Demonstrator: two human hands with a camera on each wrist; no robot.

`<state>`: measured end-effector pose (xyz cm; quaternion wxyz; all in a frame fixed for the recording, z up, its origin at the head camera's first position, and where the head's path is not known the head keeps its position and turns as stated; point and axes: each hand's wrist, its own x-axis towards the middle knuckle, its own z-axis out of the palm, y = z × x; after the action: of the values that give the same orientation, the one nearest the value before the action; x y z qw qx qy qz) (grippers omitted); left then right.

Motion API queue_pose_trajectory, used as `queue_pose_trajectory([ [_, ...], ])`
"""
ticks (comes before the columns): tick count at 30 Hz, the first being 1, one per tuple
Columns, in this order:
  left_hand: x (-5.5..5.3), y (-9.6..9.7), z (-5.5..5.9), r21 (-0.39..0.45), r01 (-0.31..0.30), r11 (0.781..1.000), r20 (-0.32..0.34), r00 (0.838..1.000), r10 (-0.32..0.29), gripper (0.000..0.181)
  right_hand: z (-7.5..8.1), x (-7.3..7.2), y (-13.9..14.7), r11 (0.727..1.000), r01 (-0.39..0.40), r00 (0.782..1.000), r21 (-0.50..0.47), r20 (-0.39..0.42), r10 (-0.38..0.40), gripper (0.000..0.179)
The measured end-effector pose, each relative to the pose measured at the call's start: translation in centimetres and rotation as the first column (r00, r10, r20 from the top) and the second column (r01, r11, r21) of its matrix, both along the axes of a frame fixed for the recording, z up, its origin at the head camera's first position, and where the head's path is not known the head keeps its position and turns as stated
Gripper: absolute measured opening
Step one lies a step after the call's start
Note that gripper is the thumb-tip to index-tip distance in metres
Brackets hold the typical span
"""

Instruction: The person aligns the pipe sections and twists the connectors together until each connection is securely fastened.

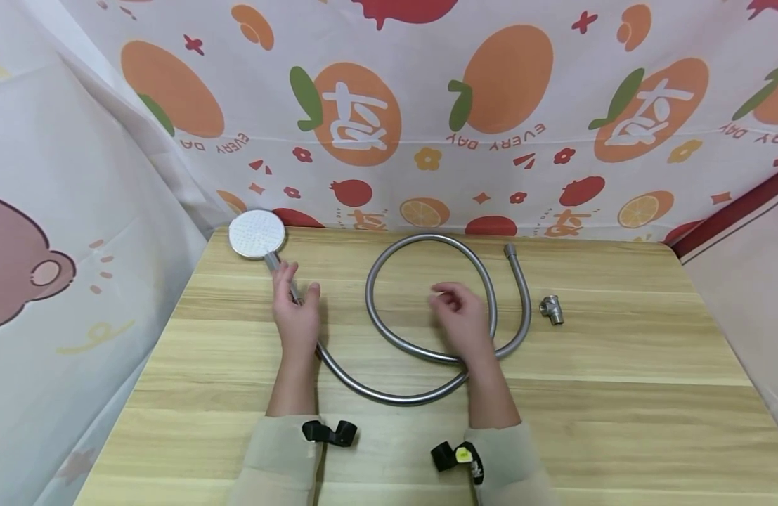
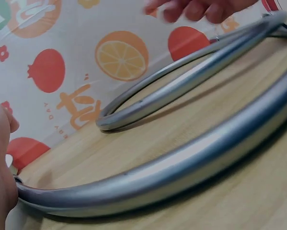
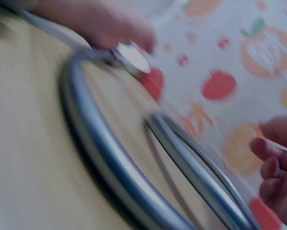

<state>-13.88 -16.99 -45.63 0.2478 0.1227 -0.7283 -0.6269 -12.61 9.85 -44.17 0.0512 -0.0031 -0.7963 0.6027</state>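
A hand shower [image 1: 256,234] with a round white face lies at the table's back left, its grey handle pointing toward the front. My left hand [image 1: 296,309] is over that handle, thumb and fingers spread apart, hiding part of it. From the handle a flexible metal shower hose [image 1: 395,400] curves across the table into a large loop. Over the right side of the loop is my right hand [image 1: 461,320], fingers loosely curled with nothing in them. The right wrist view shows these bent fingers [image 3: 270,167] apart from the hose [image 3: 109,139].
Right of the hose's free end lies a small metal tee fitting [image 1: 552,309]. The wooden table [image 1: 616,422] meets a fruit-printed cloth [image 1: 426,190] at its back edge. Another pale cloth [image 1: 98,232] hangs at the left.
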Motion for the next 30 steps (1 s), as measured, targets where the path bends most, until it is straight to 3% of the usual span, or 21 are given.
queue_pose_trajectory([
  [2,0.1,0.4,0.0,-0.064,0.007,0.998,-0.005,1.0,-0.007,0.044,-0.1,-0.4,2.0,0.989,0.144,0.989,-0.012,-0.02,-0.145,0.021],
  [6,0.4,1.3,0.4,-0.126,0.041,0.991,0.013,0.999,-0.04,0.034,-0.1,-0.7,5.7,0.935,0.351,0.935,-0.04,-0.029,-0.352,0.021],
  [9,0.9,2.1,1.6,-0.093,0.115,0.989,0.037,0.993,-0.112,0.029,-0.4,-0.7,8.3,0.886,0.461,0.886,-0.042,-0.028,-0.463,0.021],
  [13,1.8,3.4,3.7,-0.054,0.23,0.972,0.066,0.972,-0.226,0.024,-1.2,-0.4,11.2,0.817,0.577,0.817,0.001,-0.023,-0.577,0.024],
  [16,2.2,4.4,4.7,-0.079,0.298,0.951,0.087,0.953,-0.291,0.022,-1.7,-0.1,12.8,0.787,0.614,0.789,0.058,0.001,-0.615,0.03],
  [20,2.2,5.5,4.7,-0.1,0.376,0.921,0.129,0.923,-0.362,0.021,-2.0,0.3,13.9,0.776,0.619,0.779,0.124,0.026,-0.626,0.038],
  [23,2.0,6.4,3.8,-0.102,0.443,0.891,0.159,0.891,-0.425,0.022,-2.3,0.2,13.8,0.776,0.613,0.79,0.147,-0.078,-0.609,0.035],
  [25,1.8,7.2,3.3,-0.109,0.494,0.863,0.163,0.865,-0.474,0.022,-2.4,0.1,13.2,0.791,0.588,0.808,0.171,-0.169,-0.564,0.031],
  [27,1.9,8.2,3.1,-0.127,0.538,0.833,0.165,0.84,-0.517,0.021,-2.4,-0.1,12.5,0.817,0.535,0.841,0.214,-0.226,-0.492,0.03],
  [30,2.2,9.8,3.1,-0.134,0.594,0.793,0.172,0.802,-0.572,0.019,-2.2,-0.1,11.3,0.842,0.453,0.889,0.292,-0.223,-0.401,0.032],
])
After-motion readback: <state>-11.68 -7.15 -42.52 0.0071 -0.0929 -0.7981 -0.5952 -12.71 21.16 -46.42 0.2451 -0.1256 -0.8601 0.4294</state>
